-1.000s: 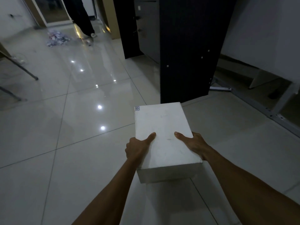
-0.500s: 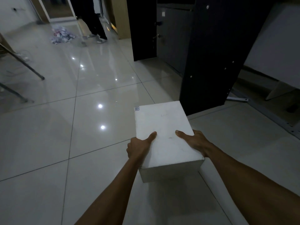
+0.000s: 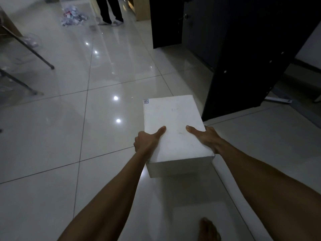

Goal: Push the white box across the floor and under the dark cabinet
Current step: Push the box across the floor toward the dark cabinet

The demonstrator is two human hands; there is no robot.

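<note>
A white box (image 3: 173, 119) with a small label at its far left corner sits in the middle of the view, over the glossy tiled floor. My left hand (image 3: 147, 140) grips its left side, thumb lying on the lid. My right hand (image 3: 205, 137) grips the right side the same way. Whether the box rests on the floor or is lifted slightly, I cannot tell. The dark cabinet (image 3: 251, 58) stands just beyond and to the right of the box, its near panel edge close to the box's far right corner.
A person's legs (image 3: 111, 11) stand at the far end beside a pile of scraps (image 3: 73, 14). Slanted metal furniture legs (image 3: 29, 47) cross the left side. A pale metal rail (image 3: 279, 100) lies on the floor right of the cabinet. My bare foot (image 3: 208, 230) shows at the bottom.
The view has swung left and forward; the cabinet now lies further right in the frame. Both hands keep the same grip on the box.
</note>
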